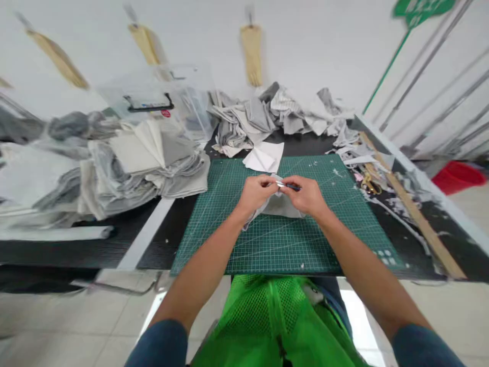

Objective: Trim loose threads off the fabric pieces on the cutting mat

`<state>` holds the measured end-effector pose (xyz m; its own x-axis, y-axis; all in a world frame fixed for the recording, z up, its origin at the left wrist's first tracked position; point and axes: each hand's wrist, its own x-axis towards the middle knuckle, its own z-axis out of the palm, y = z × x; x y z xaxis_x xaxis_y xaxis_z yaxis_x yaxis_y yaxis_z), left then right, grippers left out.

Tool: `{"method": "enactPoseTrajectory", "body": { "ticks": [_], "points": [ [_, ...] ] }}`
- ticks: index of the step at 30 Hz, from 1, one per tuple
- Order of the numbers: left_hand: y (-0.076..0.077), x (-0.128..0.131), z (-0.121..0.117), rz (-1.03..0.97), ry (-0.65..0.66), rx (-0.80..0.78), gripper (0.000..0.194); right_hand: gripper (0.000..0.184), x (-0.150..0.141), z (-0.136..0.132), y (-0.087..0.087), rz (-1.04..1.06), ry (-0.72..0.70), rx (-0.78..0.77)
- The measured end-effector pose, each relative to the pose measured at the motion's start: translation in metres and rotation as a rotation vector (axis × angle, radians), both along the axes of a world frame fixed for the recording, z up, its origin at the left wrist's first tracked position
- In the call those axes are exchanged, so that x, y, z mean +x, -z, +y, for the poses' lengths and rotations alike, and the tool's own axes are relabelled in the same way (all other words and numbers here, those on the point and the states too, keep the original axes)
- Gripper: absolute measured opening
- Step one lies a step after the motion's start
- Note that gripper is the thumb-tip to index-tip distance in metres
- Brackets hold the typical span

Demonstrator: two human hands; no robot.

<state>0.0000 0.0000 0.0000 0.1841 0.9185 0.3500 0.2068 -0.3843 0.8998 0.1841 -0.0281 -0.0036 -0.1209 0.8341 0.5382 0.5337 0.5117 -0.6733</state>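
Over the green cutting mat (244, 255), both hands meet around a piece of grey cloth (281, 208). My left hand (259, 194) is closed, pinching the cloth's upper edge between thumb and fingers. A slim tool with a dark blue handle (293, 187) sits in the closed fingers of my right hand (308, 195). Its pale, shiny front end points left and touches or nearly touches the cloth by my left fingertips; its exact kind is too small to make out. Just beyond the hands lies a folded white cloth (263, 157) on the mat's far edge.
Stacks of folded grey and white cloth (153, 158) crowd the left, before a clear plastic box (153, 102). More crumpled cloth (290, 112) lines the back. At right are gold-handled scissors (370, 184), scraps and a long wooden strip (420, 219). A red bin (458, 177) stands beyond.
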Motion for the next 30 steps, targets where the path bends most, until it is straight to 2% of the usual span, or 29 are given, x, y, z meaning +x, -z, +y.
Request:
{"method": "enactPoseTrajectory", "body": {
  "ticks": [7, 12, 16, 19, 25, 30],
  "points": [
    [0.002, 0.002, 0.001, -0.080, 0.034, -0.076, 0.013, 0.016, -0.002, 0.000, 0.000, 0.052, 0.004, -0.049],
    [0.004, 0.003, 0.003, -0.180, 0.049, -0.156, 0.016, 0.021, -0.001, 0.006, 0.006, 0.235, -0.028, -0.128],
    [0.005, 0.001, 0.007, -0.198, 0.043, -0.169, 0.017, 0.025, 0.004, 0.011, 0.005, 0.294, -0.004, -0.141],
    [0.006, -0.001, 0.008, -0.195, 0.055, -0.152, 0.018, 0.030, 0.007, 0.011, 0.003, 0.299, -0.039, -0.151],
    [0.009, -0.003, 0.011, -0.207, 0.100, -0.089, 0.018, 0.047, 0.005, 0.008, 0.003, 0.143, -0.113, -0.255],
    [0.011, -0.008, 0.018, -0.251, 0.017, -0.019, 0.010, 0.046, 0.010, 0.011, 0.003, -0.095, -0.091, -0.266]
  ]
}}
